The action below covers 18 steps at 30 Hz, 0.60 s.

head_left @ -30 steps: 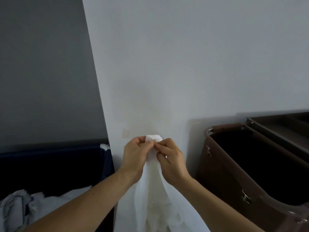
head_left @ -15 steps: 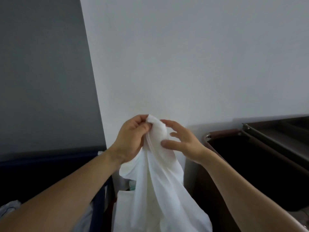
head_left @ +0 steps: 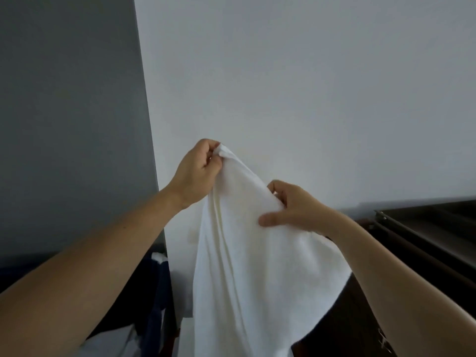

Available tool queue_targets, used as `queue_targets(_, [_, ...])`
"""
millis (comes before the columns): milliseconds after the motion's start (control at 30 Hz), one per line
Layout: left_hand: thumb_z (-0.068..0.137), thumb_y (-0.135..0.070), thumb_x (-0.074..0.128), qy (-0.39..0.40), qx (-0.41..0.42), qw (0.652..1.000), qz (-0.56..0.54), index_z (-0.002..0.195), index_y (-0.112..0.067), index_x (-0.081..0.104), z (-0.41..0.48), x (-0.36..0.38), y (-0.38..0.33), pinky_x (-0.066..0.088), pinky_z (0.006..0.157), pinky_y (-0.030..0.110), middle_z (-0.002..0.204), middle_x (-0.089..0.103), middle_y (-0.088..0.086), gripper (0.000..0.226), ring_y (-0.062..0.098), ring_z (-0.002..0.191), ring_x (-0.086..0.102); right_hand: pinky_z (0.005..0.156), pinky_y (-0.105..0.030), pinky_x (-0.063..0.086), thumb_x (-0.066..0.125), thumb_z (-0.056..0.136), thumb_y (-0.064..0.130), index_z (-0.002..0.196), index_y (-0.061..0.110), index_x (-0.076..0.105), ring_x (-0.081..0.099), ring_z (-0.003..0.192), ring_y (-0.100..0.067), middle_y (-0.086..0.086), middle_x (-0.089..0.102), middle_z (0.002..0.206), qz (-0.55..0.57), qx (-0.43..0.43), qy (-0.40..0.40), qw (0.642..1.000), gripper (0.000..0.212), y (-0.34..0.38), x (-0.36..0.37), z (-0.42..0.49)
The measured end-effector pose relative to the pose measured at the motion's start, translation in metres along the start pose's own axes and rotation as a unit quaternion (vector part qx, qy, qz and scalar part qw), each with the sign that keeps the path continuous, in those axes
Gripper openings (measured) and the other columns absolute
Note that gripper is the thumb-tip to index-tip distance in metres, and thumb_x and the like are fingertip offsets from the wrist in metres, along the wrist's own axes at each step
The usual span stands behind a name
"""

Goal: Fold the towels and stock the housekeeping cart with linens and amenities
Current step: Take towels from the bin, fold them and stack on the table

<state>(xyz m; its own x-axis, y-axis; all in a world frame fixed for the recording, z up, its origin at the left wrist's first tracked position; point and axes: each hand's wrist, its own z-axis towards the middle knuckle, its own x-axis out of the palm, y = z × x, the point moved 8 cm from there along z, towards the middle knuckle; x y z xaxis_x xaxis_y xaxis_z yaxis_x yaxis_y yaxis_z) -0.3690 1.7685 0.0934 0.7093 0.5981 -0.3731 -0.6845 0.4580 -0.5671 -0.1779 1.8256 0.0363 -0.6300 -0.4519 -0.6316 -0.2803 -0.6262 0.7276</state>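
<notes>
Holding a towel (head_left: 247, 253) up before the wall (head_left: 309, 73), between bin (head_left: 157, 292) and cart (head_left: 425, 235). Pinching its top corner in the left hand (head_left: 195, 173), fingers curled. Nipping the edge lower down between thumb and fingers of the right hand (head_left: 296, 210), probably to find the next corner for folding.

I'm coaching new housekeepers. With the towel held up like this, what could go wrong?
The left hand pinches only a corner tip of the white towel, so it might slip free. The right hand grips partway along the edge, not at a corner, so the fold may come out crooked. The hanging end leaves the frame and could snag the blue hamper.
</notes>
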Motion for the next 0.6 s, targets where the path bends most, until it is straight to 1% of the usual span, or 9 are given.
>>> queue_targets(33, [0.099, -0.021, 0.05, -0.012, -0.008, 1.0, -0.006, 0.102, -0.03, 0.055, 0.0, -0.002, 0.005, 0.04, 0.065, 0.003, 0.093, 0.063, -0.014, 0.011, -0.01, 0.078, 0.056, 0.061, -0.033, 0.05, 0.088, 0.073, 0.019, 0.085, 0.021, 0.059, 0.059, 0.065, -0.01, 0.002, 0.065, 0.075, -0.002, 0.016, 0.015, 1.0, 0.031, -0.003, 0.001, -0.004])
queue_targets(100, [0.094, -0.026, 0.051, -0.068, -0.023, 0.997, -0.035, 0.097, -0.034, 0.056, 0.007, -0.014, 0.007, 0.041, 0.066, 0.003, 0.089, 0.063, -0.019, 0.01, -0.013, 0.076, 0.056, 0.062, -0.033, 0.048, 0.085, 0.076, 0.017, 0.082, 0.022, 0.061, 0.057, 0.065, -0.012, 0.001, 0.064, 0.074, -0.03, -0.012, -0.034, 0.999, 0.025, 0.004, -0.016, -0.005])
queue_targets(200, [0.089, -0.041, 0.051, -0.163, -0.02, 0.984, -0.075, 0.093, -0.04, 0.056, 0.024, -0.039, 0.001, 0.044, 0.069, 0.006, 0.088, 0.063, -0.029, 0.006, -0.012, 0.081, 0.057, 0.053, -0.017, 0.047, 0.075, 0.069, 0.029, 0.084, 0.035, 0.061, 0.057, 0.058, -0.002, 0.013, 0.064, 0.07, -0.052, -0.056, -0.146, 0.986, 0.021, 0.021, -0.049, -0.009])
queue_targets(267, [0.092, -0.043, 0.049, -0.178, -0.006, 0.983, -0.037, 0.093, -0.04, 0.053, 0.022, -0.047, 0.005, 0.043, 0.069, 0.006, 0.087, 0.06, -0.036, 0.005, -0.012, 0.08, 0.056, 0.051, -0.012, 0.044, 0.074, 0.071, 0.028, 0.08, 0.035, 0.058, 0.059, 0.062, -0.004, 0.012, 0.064, 0.071, -0.125, -0.026, -0.115, 0.985, 0.02, 0.011, -0.044, -0.013])
queue_targets(333, [0.097, -0.038, 0.046, -0.142, 0.001, 0.988, 0.053, 0.096, -0.034, 0.05, 0.006, -0.042, 0.025, 0.039, 0.065, 0.005, 0.085, 0.057, -0.035, 0.006, -0.013, 0.078, 0.054, 0.058, -0.021, 0.045, 0.074, 0.074, 0.026, 0.073, 0.033, 0.052, 0.057, 0.069, -0.013, 0.009, 0.059, 0.072, -0.227, 0.039, -0.044, 0.972, 0.024, -0.021, -0.028, -0.022])
queue_targets(400, [0.1, -0.032, 0.044, -0.108, -0.04, 0.989, 0.096, 0.104, -0.025, 0.051, -0.017, -0.034, 0.063, 0.036, 0.063, 0.01, 0.089, 0.057, -0.024, 0.011, -0.006, 0.08, 0.054, 0.061, -0.029, 0.043, 0.073, 0.075, 0.029, 0.071, 0.034, 0.049, 0.053, 0.067, -0.012, 0.009, 0.056, 0.072, -0.275, 0.091, -0.002, 0.957, 0.024, -0.052, -0.019, -0.032])
queue_targets(467, [0.102, -0.029, 0.043, -0.118, -0.118, 0.98, 0.11, 0.111, -0.016, 0.054, -0.04, -0.035, 0.103, 0.035, 0.063, 0.016, 0.097, 0.058, -0.009, 0.019, 0.01, 0.085, 0.053, 0.058, -0.025, 0.04, 0.07, 0.074, 0.034, 0.074, 0.038, 0.051, 0.05, 0.065, -0.005, 0.012, 0.054, 0.073, -0.296, 0.109, 0.008, 0.949, 0.02, -0.069, -0.014, -0.042])
queue_targets(533, [0.102, -0.028, 0.044, -0.131, -0.178, 0.968, 0.115, 0.116, -0.011, 0.055, -0.058, -0.039, 0.128, 0.035, 0.067, 0.026, 0.102, 0.058, -0.001, 0.025, 0.016, 0.089, 0.051, 0.056, -0.021, 0.037, 0.069, 0.076, 0.035, 0.084, 0.039, 0.053, 0.05, 0.067, -0.002, 0.015, 0.054, 0.077, -0.297, 0.116, 0.017, 0.948, 0.019, -0.083, -0.005, -0.05])
queue_targets(600, [0.101, -0.027, 0.045, -0.13, -0.192, 0.967, 0.107, 0.116, -0.009, 0.056, -0.067, -0.041, 0.138, 0.036, 0.073, 0.032, 0.104, 0.059, 0.003, 0.025, 0.02, 0.091, 0.053, 0.055, -0.015, 0.035, 0.069, 0.079, 0.031, 0.094, 0.043, 0.051, 0.053, 0.067, -0.002, 0.015, 0.055, 0.081, -0.265, 0.112, 0.026, 0.957, 0.026, -0.094, 0.011, -0.059])
